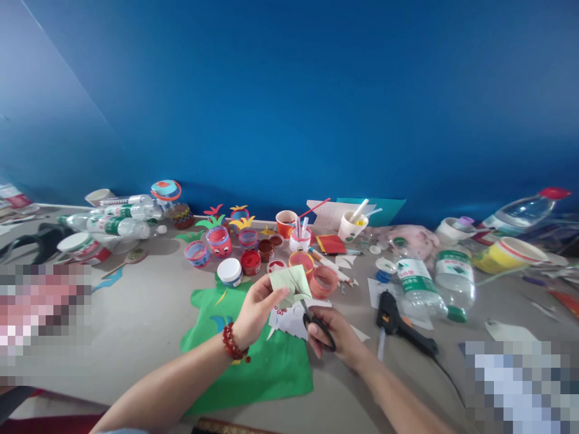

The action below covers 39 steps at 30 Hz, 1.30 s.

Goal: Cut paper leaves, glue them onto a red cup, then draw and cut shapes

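Note:
My left hand (257, 310) pinches a pale green piece of paper (292, 282) and holds it up above the table. A red bead bracelet (233, 343) sits on that wrist. My right hand (337, 337) grips black-handled scissors (316, 325), whose blades point up into the lower edge of the paper. Under both hands lies a green felt sheet (262, 361), with a white paper cut-out (289, 319) on it.
Small paint pots and decorated cups (219, 241) crowd the table's middle. Plastic bottles lie at the left (117, 226) and right (418, 283). A black glue gun (398, 322) lies right of my hand. A blue wall stands behind the table.

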Motion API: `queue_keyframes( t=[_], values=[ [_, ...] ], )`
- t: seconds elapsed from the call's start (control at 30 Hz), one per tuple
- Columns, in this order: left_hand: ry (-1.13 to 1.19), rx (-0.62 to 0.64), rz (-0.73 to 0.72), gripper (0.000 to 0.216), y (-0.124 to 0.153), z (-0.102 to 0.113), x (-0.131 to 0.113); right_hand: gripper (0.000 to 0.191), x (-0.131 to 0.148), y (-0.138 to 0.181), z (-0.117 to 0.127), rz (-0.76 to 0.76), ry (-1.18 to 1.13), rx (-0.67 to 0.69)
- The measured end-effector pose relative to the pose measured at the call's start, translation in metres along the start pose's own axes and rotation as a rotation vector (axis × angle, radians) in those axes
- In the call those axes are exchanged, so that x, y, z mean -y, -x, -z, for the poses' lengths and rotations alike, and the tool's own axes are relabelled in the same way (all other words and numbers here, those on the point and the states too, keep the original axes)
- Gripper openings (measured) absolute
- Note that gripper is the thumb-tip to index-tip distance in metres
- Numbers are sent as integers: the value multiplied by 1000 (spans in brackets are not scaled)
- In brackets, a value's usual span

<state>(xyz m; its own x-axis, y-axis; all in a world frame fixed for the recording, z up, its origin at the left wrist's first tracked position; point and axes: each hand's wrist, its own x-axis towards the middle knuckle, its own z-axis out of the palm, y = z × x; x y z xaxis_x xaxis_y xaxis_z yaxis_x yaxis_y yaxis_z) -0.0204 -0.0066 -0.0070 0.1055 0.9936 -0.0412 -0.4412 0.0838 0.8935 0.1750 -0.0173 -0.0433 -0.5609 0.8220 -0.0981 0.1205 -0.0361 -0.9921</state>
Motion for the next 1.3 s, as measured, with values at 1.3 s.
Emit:
queue_keyframes(
  t=[1.3],
  values=[
    [-50, 1, -26, 26, -2, 1, -9, 60, 9, -3, 2, -29, 23, -26]
  ],
)
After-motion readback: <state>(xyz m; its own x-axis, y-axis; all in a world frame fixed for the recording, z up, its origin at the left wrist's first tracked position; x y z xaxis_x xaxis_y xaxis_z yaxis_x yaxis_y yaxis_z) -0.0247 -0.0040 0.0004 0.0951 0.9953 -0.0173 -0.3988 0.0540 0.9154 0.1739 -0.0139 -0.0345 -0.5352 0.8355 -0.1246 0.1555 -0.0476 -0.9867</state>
